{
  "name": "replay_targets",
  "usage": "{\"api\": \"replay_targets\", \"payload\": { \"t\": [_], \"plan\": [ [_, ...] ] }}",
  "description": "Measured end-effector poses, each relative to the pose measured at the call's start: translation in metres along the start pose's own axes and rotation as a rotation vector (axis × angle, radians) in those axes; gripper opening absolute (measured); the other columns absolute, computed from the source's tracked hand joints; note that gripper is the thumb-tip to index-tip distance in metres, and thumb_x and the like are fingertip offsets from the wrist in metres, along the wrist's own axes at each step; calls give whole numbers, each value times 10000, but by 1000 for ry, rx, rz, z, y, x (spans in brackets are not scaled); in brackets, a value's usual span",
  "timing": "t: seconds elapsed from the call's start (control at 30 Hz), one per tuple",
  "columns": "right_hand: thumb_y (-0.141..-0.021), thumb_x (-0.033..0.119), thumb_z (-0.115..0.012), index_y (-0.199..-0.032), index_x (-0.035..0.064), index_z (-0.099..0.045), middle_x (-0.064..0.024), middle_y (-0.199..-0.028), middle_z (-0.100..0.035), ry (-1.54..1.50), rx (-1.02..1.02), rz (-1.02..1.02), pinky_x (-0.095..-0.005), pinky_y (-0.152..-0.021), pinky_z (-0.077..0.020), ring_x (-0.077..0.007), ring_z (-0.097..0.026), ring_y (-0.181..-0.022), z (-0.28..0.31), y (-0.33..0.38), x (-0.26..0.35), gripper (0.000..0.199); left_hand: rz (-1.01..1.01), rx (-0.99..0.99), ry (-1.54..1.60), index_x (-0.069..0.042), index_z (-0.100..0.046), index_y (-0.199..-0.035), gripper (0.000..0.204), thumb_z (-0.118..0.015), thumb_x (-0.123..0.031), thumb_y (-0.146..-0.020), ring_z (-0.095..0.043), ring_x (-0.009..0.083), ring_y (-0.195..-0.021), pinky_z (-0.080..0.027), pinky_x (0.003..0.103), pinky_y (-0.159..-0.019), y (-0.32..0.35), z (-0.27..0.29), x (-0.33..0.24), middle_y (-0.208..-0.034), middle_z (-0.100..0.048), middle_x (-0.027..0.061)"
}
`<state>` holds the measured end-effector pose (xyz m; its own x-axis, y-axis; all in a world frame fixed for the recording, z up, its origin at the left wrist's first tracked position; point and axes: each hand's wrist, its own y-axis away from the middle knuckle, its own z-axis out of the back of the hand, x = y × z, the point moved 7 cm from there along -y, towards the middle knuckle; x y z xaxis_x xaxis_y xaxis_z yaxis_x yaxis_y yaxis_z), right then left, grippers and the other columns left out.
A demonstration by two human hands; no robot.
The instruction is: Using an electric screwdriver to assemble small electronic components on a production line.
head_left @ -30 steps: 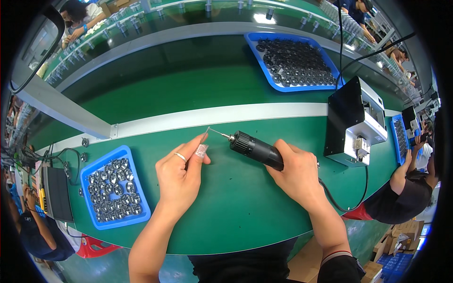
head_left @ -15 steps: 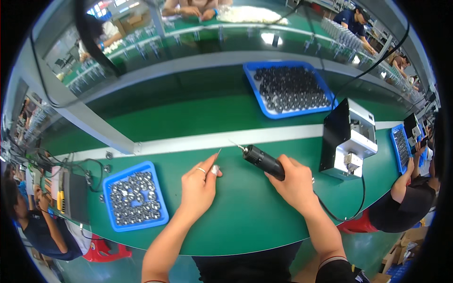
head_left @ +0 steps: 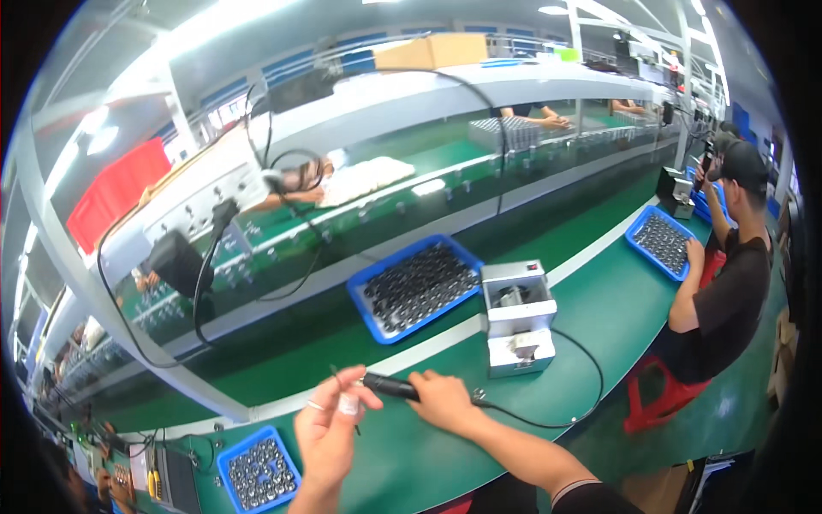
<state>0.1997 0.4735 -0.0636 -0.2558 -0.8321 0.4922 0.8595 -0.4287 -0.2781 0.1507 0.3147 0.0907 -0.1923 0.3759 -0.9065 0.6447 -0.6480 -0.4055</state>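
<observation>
My right hand (head_left: 445,401) is wrapped round a black electric screwdriver (head_left: 390,385) with its cord trailing to the right. The driver's front end points left and meets the fingertips of my left hand (head_left: 330,441). That hand, with a ring on one finger, is raised over the green bench and pinches a thin, dark, pointed tool; its exact kind I cannot make out. Whether a small part also sits between those fingers is hidden. A blue tray (head_left: 295,484) of shiny round metal parts lies below and left of my left hand.
Beyond my hands is a blue tray (head_left: 353,301) of dark round parts. A silver box-shaped machine (head_left: 521,321) stands right of it. Farther right, a co-worker (head_left: 728,291) sits by another blue tray (head_left: 683,272). A metal post (head_left: 158,355) and hanging cables rise at left.
My view has tilted up and turned right. The screwdriver and my left hand have come together; before, they were apart, with the driver's bit bare.
</observation>
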Motion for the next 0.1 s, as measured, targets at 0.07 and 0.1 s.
{"api": "replay_targets", "payload": {
  "t": [0.07, 0.1],
  "plan": [
    [-791, 295, -756, -1036, 107, -578, -166, -899, -644, 33, 16, -19, -517, -685, -558, -406, -679, -772, -2, 2, -14, 356, -235, 88, -89, 73, -546, -1301, 463, -636, -239, -971, -559, 101, -736, -415, 226, -638, -44, -53, -76, -926, -667, 127],
    [-777, 303, -769, -1046, 113, -579, -173, -920, -647, 27, 27, -44, -531, -714, -563, -413, -686, -786, -2, 2, -18, 380, -356, 113, -152, 74, -530, -1320, 522, -659, -282, -962, -585, 107, -752, -436, 232, -656, -69, -74, -115, -926, -666, 125]
  ]
}}
